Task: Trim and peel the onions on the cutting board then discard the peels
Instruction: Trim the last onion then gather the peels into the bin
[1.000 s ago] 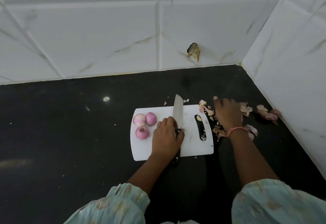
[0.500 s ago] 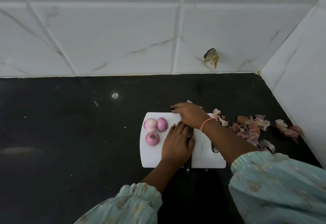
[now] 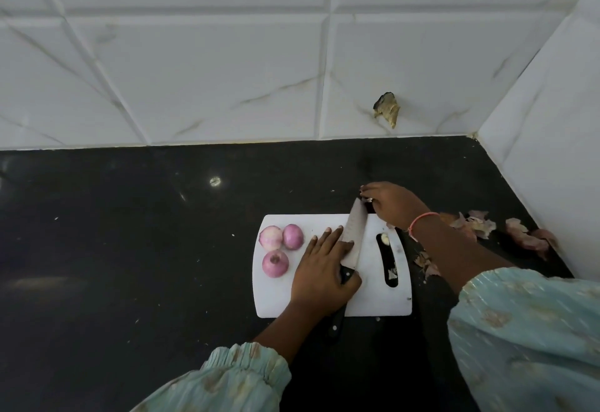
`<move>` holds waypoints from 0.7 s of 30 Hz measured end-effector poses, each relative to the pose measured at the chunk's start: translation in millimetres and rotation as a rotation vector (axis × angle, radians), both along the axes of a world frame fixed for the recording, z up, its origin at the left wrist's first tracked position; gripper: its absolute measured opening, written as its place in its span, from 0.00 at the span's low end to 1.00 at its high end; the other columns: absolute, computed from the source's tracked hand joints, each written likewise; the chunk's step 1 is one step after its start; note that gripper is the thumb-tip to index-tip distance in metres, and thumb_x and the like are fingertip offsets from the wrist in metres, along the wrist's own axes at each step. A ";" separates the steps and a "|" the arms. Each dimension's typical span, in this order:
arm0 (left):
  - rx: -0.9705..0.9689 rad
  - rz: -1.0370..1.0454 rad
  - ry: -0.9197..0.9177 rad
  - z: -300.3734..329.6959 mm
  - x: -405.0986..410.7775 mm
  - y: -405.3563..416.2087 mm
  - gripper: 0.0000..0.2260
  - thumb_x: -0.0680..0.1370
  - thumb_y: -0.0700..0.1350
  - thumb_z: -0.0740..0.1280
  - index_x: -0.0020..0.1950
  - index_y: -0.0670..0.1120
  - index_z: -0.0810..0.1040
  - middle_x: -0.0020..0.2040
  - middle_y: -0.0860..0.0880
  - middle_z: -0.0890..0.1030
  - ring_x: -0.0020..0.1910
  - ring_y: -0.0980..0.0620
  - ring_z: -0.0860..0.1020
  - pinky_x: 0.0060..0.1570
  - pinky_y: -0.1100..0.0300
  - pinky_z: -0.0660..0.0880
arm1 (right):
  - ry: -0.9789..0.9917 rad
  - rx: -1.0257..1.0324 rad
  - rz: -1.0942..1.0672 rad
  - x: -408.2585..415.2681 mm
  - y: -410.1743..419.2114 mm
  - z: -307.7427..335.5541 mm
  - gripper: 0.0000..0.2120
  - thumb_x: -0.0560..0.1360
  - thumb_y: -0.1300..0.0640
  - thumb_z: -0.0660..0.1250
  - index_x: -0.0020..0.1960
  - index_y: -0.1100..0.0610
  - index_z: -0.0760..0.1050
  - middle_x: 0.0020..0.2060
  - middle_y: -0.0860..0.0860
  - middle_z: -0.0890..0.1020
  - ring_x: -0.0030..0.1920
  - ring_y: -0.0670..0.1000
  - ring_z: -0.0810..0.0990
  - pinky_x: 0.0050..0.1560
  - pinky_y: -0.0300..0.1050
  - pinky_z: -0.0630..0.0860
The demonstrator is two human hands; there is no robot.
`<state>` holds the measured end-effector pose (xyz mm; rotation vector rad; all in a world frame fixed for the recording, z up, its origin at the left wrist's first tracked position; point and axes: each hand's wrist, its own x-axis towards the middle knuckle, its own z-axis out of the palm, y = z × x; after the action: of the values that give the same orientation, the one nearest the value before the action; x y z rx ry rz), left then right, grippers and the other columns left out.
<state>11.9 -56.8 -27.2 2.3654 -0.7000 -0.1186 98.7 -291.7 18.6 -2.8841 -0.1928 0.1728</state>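
Three peeled pink onions (image 3: 275, 264) lie together on the left part of the white cutting board (image 3: 370, 298). A black-handled knife (image 3: 355, 233) lies along the board's middle, tip pointing away from me. My left hand (image 3: 321, 268) rests flat on the knife where blade meets handle, fingers straight. My right hand (image 3: 394, 207) is at the board's far edge beside the knife tip, fingers curled on a small scrap of onion peel (image 3: 368, 199). A heap of onion peels (image 3: 477, 225) lies on the counter to the right of the board.
The black countertop (image 3: 146, 249) ends at white tiled walls behind and on the right. More peels (image 3: 527, 238) lie in the right corner and a few beside the board (image 3: 425, 265). A brownish chip (image 3: 386, 109) marks the back wall.
My right hand went from the peels right of the board, across the board's top, to its far edge by the knife tip. My left hand stayed on the knife.
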 end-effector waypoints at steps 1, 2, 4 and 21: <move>-0.002 0.007 0.009 0.3 -0.8 1.5 0.27 0.75 0.59 0.64 0.73 0.52 0.71 0.80 0.53 0.61 0.80 0.56 0.56 0.79 0.56 0.51 | -0.015 -0.020 -0.039 -0.9 -3.0 -1.3 0.17 0.78 0.64 0.61 0.66 0.59 0.77 0.66 0.54 0.76 0.67 0.54 0.73 0.67 0.47 0.68; -0.008 0.021 0.023 0.4 -1.5 3.2 0.27 0.74 0.58 0.64 0.72 0.52 0.71 0.80 0.53 0.61 0.79 0.56 0.57 0.78 0.60 0.50 | -0.036 -0.047 -0.088 -2.5 -5.3 -2.4 0.15 0.78 0.63 0.61 0.62 0.60 0.79 0.63 0.56 0.78 0.63 0.56 0.75 0.63 0.49 0.72; -0.040 0.055 0.049 1.4 -3.2 6.2 0.25 0.73 0.57 0.66 0.69 0.53 0.72 0.80 0.55 0.62 0.77 0.57 0.62 0.75 0.64 0.55 | -0.112 -0.095 -0.177 -8.5 -9.2 -2.7 0.10 0.76 0.60 0.63 0.51 0.63 0.81 0.51 0.57 0.80 0.53 0.58 0.78 0.50 0.50 0.75; -0.117 0.145 0.053 3.2 -3.8 6.0 0.24 0.74 0.52 0.67 0.70 0.52 0.73 0.78 0.55 0.65 0.77 0.55 0.62 0.70 0.56 0.70 | -0.434 0.093 -0.562 -77.3 1.2 -20.0 0.06 0.73 0.64 0.68 0.48 0.62 0.83 0.50 0.58 0.83 0.55 0.60 0.79 0.58 0.53 0.73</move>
<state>8.1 -50.8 -23.9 2.2835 -0.4944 -0.0752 21.4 -290.5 -1.4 -2.7140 0.5175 -0.5460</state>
